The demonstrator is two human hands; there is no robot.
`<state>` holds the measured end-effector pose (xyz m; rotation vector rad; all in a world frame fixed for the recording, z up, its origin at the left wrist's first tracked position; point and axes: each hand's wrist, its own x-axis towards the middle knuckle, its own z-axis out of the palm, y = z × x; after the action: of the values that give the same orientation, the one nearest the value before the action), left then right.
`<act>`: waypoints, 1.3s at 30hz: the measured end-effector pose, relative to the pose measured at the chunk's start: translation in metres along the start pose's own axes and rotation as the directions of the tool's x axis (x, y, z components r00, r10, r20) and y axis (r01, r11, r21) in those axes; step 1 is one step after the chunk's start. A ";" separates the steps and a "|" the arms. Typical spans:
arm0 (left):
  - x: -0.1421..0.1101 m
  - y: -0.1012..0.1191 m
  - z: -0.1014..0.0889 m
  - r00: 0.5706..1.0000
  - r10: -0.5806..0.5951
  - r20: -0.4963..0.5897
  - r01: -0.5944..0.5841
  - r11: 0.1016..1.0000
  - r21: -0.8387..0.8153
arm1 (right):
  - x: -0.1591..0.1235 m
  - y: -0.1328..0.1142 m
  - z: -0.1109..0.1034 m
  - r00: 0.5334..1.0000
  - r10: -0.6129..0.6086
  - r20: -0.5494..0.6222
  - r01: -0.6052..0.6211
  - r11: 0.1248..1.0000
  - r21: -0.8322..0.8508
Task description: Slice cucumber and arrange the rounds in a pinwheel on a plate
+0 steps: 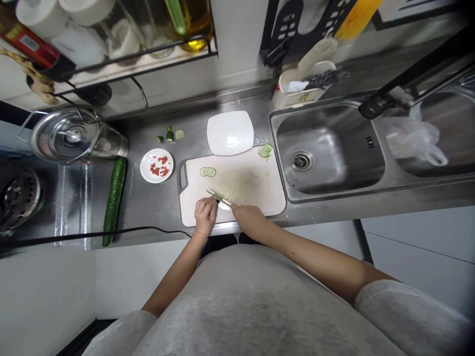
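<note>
A kitchen knife (221,199) is gripped in my right hand (249,220), its blade slanting up and left over the white cutting board (245,183). My left hand (205,215) is closed on the board's lower left, fingertips against the blade. Whatever those fingers hold is mostly hidden; a small dark bit shows beside them. Above my left hand, a few overlapping cucumber slices (208,172) lie flat. More cucumber slices (264,150) rest at the board's upper right corner. Wet, pale green smears mark the middle of the board.
Behind the board sits a white rectangular plate (230,132). To the left are a small plate (146,169) of chopped red pieces, cucumber ends (169,135), a whole cucumber (114,202) and a steel pot (79,136). A sink (334,148) borders the right. A black cable (148,228) crosses the front left.
</note>
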<state>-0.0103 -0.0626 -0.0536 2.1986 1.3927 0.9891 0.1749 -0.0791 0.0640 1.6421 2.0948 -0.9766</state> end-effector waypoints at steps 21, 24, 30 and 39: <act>0.004 0.002 -0.001 0.999 0.010 -0.031 -0.011 0.999 -0.040 | 0.019 0.003 -0.001 0.998 -0.060 -0.015 0.060 0.998 0.018; 0.004 0.002 -0.001 1.000 0.002 -0.026 -0.003 0.999 -0.032 | 0.021 0.002 -0.001 0.998 -0.059 -0.026 0.060 0.998 0.033; 0.003 0.002 -0.001 0.999 -0.054 -0.001 0.054 0.997 -0.050 | 0.025 0.002 -0.001 0.998 -0.057 -0.019 0.059 0.994 0.091; 0.004 0.004 -0.002 0.996 -0.087 0.020 0.088 0.995 -0.056 | 0.032 0.006 0.005 0.997 -0.068 -0.024 0.071 0.991 0.116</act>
<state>-0.0082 -0.0612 -0.0485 2.0820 1.4222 0.9650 0.1696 -0.0582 0.0388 1.6494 2.1585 -1.1291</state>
